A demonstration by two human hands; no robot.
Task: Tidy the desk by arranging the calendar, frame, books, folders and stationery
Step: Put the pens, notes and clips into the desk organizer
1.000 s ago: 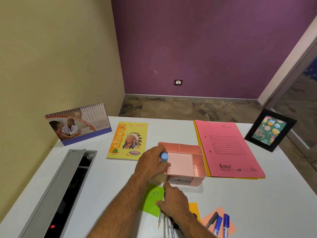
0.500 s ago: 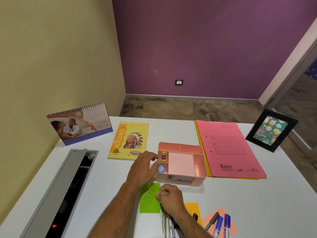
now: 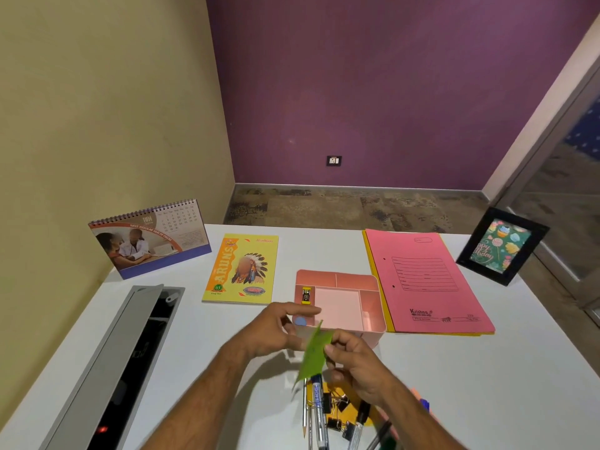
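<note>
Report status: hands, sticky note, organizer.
Right hand pinches green sticky note, lifted off desk. Left hand at pink organizer, fingers loosely curled. Pens and binder clips lie loose below.

left hand: I reach it forward, fingers half curled, grip unclear | right hand: thumb and fingers pinch the green note | forearms bare, converging

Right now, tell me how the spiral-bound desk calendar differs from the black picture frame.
The spiral-bound desk calendar stands at the desk's far left by the beige wall; the black picture frame stands at the far right edge. The calendar is wide, showing a photo and date grid; the frame is upright, holding a green sweets-patterned card. Both stand propped, facing the person.
</note>
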